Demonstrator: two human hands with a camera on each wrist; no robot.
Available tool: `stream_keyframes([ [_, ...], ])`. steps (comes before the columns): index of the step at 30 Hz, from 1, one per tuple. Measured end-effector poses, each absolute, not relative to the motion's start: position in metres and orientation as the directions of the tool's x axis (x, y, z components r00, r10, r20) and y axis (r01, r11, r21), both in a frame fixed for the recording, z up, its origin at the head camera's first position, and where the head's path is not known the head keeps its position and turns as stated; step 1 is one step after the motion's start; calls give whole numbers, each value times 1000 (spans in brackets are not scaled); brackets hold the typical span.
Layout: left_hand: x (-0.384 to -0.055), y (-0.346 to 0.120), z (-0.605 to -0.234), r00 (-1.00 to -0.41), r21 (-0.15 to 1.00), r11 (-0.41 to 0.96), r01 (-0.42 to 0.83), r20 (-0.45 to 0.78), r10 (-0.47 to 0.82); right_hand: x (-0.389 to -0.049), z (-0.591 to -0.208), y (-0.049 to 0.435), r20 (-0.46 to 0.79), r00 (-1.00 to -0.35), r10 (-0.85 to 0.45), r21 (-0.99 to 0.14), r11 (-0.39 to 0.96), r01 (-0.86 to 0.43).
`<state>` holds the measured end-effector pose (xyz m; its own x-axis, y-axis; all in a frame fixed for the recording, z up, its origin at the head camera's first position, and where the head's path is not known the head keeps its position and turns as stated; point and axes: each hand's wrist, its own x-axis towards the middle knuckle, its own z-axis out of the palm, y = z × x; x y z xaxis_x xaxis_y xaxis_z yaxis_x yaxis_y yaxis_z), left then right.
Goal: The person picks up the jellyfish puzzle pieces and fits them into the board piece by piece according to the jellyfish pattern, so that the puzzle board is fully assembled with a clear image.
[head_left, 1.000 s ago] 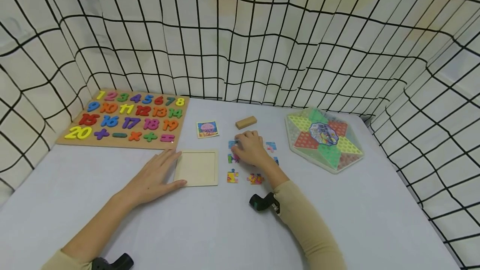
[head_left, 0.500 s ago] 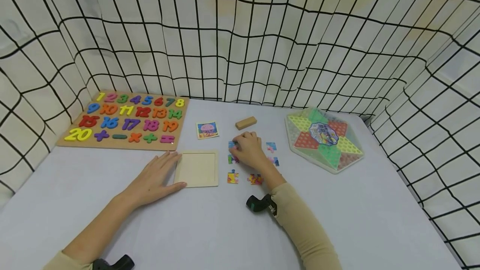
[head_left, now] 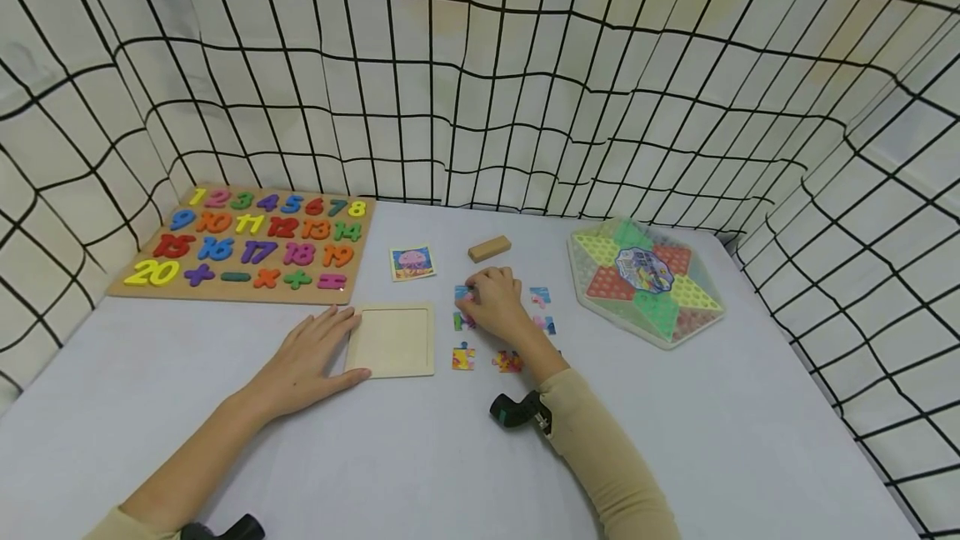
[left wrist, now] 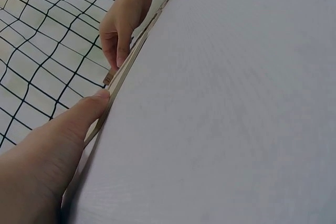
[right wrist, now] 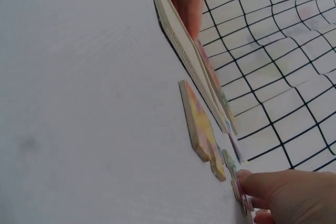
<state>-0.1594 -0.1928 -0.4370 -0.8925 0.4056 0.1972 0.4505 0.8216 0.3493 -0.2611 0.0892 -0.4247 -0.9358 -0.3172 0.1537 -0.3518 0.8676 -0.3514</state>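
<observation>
My left hand (head_left: 307, 361) rests at the left side of a shallow wooden puzzle tray (head_left: 392, 342), fingers extended and thumb along its front corner. In the left wrist view the thumb (left wrist: 86, 114) presses the tray's edge. My right hand (head_left: 497, 302) is bent over the jigsaw pieces to the right of the tray, thumb and fingertips pinching a jigsaw piece (right wrist: 235, 183) low at the table, largely covered by the hand. Around it lie a yellow jigsaw piece (head_left: 463, 358), a red-and-yellow one (head_left: 508, 362) and a blue one (head_left: 540, 297).
Behind the tray lies a small picture card (head_left: 412, 263), with a wooden block (head_left: 489, 249) to its right. A number board (head_left: 251, 247) occupies the back left, a hexagonal Chinese checkers board (head_left: 647, 283) the right. Black netting (head_left: 480, 140) walls off the table's back and sides.
Both hands hold nearly the same places. The right forearm has shifted slightly to the left, while the fingers stay over the same jigsaw pieces. The head view has tilted a little.
</observation>
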Motion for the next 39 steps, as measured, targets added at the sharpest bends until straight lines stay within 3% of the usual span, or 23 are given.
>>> stream_keyframes([
  [15, -162, -193, -437, -888, 339, 821, 459, 197, 415, -263, -425, 92, 194, -921, -338, -376, 841, -389],
  [24, -161, -193, -438, -891, 345, 822, 453, 192, 411, -261, -421, 89, 284, -867, -409, -327, 809, -488],
  [33, -161, -193, -438, -890, 351, 819, 455, 191, 413, -261, -419, 89, 284, -879, -383, -532, 700, -477],
  [39, -161, -193, -438, -887, 349, 816, 461, 200, 416, -258, -415, 88, 308, -874, -376, -606, 630, -485],
])
